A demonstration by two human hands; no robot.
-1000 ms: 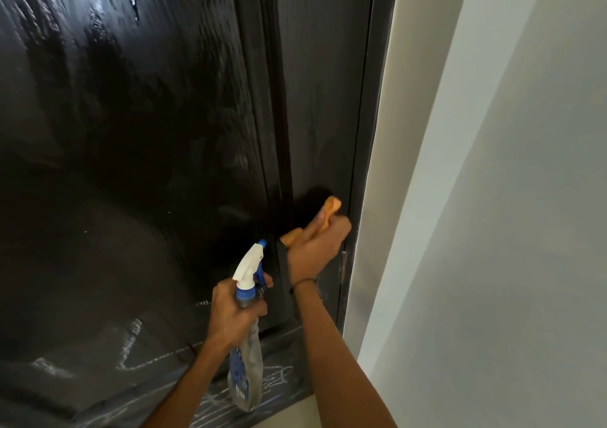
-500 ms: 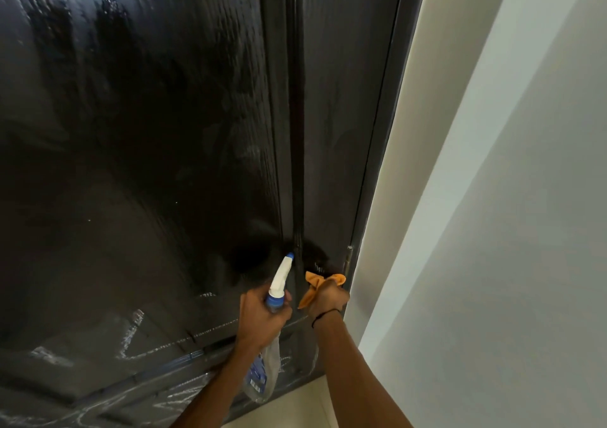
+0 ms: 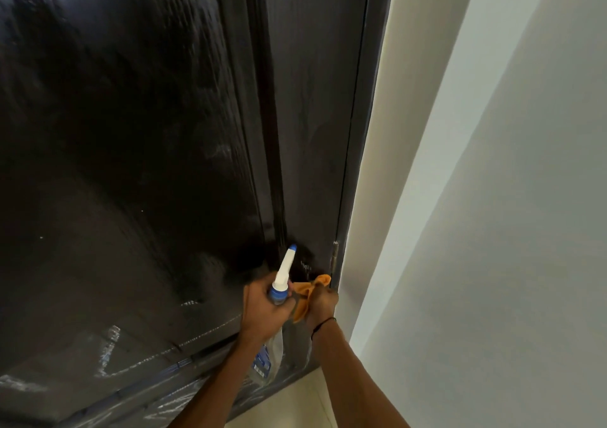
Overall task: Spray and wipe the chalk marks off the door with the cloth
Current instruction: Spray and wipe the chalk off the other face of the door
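Your left hand [image 3: 262, 309] gripping the spray bottle [image 3: 283, 275], nozzle aimed at the door [image 3: 138, 138], your right hand [image 3: 320, 306] just beside it clutching the orange cloth [image 3: 308, 291], chalk marks [image 3: 108, 345] left of both hands.

bottle [image 3: 275, 291] left of cloth [image 3: 307, 296], seemingly touching

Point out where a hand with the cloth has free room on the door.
Free: the dark panel above the spray bottle, and left of the left hand. Crowded: the strip by the hinge, where the right hand bunches the orange cloth.

Pale wall [image 3: 492, 230] at rt, beige floor [image 3: 295, 401], maybe tiled
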